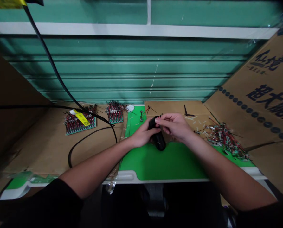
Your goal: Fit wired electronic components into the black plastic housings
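My left hand (144, 133) is wrapped round a long black device (159, 142) with a glossy, rounded lower end, held over the green tabletop (170, 161). The fingers of my right hand (174, 126) are pinched together at the device's upper end. A hint of red, perhaps a thin wire, shows by the fingertips; what they hold is too small to make out. Just behind the hands stands a small circuit board with wires (141, 116). The kind of black device cannot be told, since fingers cover much of it.
Wired circuit board panels (81, 124) and a smaller panel (115, 114) sit on cardboard at left, crossed partly by a black cable (58, 74). To the right lie a tangled pile of wired boards (227, 141), small pale strips (199, 122) and black tweezers-like pieces (188, 113). Cardboard walls (257, 95) flank the table.
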The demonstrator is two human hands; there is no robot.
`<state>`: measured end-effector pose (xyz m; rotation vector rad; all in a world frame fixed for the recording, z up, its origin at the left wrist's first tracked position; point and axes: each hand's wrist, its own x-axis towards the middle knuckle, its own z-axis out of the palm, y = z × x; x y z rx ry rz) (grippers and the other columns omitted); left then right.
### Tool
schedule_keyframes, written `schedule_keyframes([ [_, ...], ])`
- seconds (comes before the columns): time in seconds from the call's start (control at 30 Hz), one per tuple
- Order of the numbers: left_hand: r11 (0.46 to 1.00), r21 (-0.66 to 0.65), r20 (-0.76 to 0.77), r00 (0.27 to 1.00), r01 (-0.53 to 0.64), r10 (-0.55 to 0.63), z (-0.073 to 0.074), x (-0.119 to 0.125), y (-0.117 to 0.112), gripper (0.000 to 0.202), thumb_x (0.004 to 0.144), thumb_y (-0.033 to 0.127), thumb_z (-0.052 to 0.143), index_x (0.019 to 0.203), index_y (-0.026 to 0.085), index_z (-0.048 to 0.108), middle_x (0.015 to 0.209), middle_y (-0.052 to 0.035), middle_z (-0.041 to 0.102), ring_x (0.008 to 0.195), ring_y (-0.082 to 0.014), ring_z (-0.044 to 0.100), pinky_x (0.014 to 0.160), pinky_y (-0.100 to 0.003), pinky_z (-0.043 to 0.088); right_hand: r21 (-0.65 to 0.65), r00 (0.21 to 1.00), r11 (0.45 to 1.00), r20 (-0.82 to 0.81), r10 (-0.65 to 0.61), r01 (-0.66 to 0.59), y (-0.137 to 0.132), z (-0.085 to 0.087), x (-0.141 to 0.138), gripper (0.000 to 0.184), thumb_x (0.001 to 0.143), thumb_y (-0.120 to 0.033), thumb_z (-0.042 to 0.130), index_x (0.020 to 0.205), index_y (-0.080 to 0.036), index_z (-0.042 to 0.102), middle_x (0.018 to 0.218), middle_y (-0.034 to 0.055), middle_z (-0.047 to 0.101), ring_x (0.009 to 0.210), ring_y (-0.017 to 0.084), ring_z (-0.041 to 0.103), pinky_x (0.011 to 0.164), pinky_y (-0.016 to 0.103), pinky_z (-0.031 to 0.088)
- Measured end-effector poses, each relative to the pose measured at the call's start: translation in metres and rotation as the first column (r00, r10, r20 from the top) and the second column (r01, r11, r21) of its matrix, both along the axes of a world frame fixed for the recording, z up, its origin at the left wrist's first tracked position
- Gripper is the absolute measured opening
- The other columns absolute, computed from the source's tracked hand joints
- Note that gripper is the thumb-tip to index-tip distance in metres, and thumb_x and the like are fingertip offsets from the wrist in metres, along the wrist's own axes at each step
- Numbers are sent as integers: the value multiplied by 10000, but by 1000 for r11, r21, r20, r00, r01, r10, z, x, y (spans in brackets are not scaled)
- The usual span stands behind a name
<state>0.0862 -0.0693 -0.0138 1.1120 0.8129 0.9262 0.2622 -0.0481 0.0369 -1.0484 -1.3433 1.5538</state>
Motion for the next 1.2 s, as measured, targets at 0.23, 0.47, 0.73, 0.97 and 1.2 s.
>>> schedule_keyframes([
  [0.23,999,16,-8,999,-36,36,-4,0,2,406,851,450,750,1131,203,592,888,-11,595,714,-159,521,597,-276,387,-2,997,1000,80,3,-3,0,-3,1,433,690,-541,964,756,-164,763,641,16,655,453,65,411,397,214,237],
  [0.47,994,102,-65,997,-34,40,-9,-2,4,335,891,334,637,1188,189,585,1007,-40,633,905,-207,553,762,-318,445,323,968,940,179,-174,109,2,-1,6,393,788,-472,917,1013,-179,783,842,39,720,568,98,523,477,232,352],
  [0.73,992,113,-85,994,-56,66,-6,-4,6,390,852,341,638,1195,158,603,1002,-48,647,966,-228,575,826,-327,479,808,870,574,375,-321,-137,2,5,20,52,981,-237,734,984,-210,778,930,34,722,569,106,505,551,292,412],
  [0.97,987,112,-34,992,-114,118,-8,-2,10,445,803,306,649,1217,142,647,1077,-68,695,1027,-247,614,906,-343,500,813,773,426,546,-322,-397,12,1,31,151,1022,-187,618,1052,-203,765,965,74,694,723,177,600,654,322,464],
  [1.2,979,177,-7,995,-101,104,-15,-3,11,455,812,250,656,1255,146,668,1159,-81,724,1116,-261,635,999,-361,499,619,509,493,785,-354,-612,-3,12,30,173,945,-208,649,1042,-213,791,1220,118,618,815,218,629,732,381,513],
])
